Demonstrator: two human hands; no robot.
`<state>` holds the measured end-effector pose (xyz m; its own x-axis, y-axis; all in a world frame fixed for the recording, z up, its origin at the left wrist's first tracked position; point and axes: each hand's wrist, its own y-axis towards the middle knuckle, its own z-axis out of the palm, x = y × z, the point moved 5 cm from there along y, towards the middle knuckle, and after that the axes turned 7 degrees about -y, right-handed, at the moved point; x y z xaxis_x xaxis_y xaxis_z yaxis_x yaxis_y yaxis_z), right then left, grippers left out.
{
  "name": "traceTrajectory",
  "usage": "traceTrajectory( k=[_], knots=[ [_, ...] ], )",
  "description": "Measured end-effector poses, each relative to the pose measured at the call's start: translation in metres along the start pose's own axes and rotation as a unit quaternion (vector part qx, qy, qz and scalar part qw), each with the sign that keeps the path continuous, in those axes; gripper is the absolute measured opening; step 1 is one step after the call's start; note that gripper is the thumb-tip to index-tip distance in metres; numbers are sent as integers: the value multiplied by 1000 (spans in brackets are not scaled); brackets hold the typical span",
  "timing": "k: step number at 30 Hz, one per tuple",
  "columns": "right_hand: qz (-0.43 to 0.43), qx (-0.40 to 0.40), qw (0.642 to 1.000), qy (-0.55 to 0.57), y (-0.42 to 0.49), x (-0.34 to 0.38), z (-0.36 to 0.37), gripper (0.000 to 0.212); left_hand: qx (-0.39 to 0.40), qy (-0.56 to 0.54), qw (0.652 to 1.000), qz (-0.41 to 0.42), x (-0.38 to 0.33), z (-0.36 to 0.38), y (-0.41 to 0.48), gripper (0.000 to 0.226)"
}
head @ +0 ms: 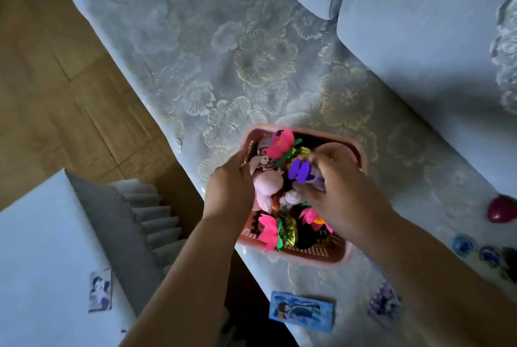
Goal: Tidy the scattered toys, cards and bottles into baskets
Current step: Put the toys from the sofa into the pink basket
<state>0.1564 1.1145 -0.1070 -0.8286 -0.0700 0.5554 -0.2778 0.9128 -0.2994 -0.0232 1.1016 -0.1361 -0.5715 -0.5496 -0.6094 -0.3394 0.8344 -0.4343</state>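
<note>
Only the right hand (335, 187) visibly pinches a purple flower (298, 171); left hand (229, 188), grip unclear

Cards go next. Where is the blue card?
Head view, bottom centre: the blue card lies on the sofa cover, just nearer than the pink basket, with a purple card to its right.

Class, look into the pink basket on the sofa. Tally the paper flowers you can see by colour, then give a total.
Pink flowers: 3
Purple flower: 1
Total: 4
The left hand and right hand cover part of the basket, so more may be hidden.
</note>
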Motion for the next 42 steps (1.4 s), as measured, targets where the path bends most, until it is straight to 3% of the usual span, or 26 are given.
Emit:
traceTrajectory(
  k=[2,6,9,11,14,17,22,30,36,42],
  knots=[
    [35,-7,998,58,-11,4,-1,27,-22,-33,999,-26,6,-7,0,31],
    [72,101,980,156,-29,24,35,36,-65,-164,979,-100,38,-16,-6,19],
    [51,152,975,157,-35,40,61,51,-55,-212,967,-129,51,-10,-24,41],
    [39,116,983,135,-35,41,61,49,-49,-210,968,-129,52,-4,-37,47],
    [35,10,991,125,-34,23,43,27,-46,-142,984,-97,49,8,-48,29],
    [90,-42,989,109,-39,-17,25,16,-63,-71,994,-48,40,20,-55,38],
    [189,-81,971,121,-67,-91,8,7,-88,-54,995,-3,18,34,-63,46],
    [294,-100,947,82,-119,-190,22,16,-89,-26,988,120,-19,65,-70,39],
    [403,-81,911,39,-110,-272,8,50,-75,-38,964,250,-46,99,-89,38],
    [445,-71,892,-19,-85,-337,-7,62,-18,-39,944,326,-64,141,-105,32]
  ],
)
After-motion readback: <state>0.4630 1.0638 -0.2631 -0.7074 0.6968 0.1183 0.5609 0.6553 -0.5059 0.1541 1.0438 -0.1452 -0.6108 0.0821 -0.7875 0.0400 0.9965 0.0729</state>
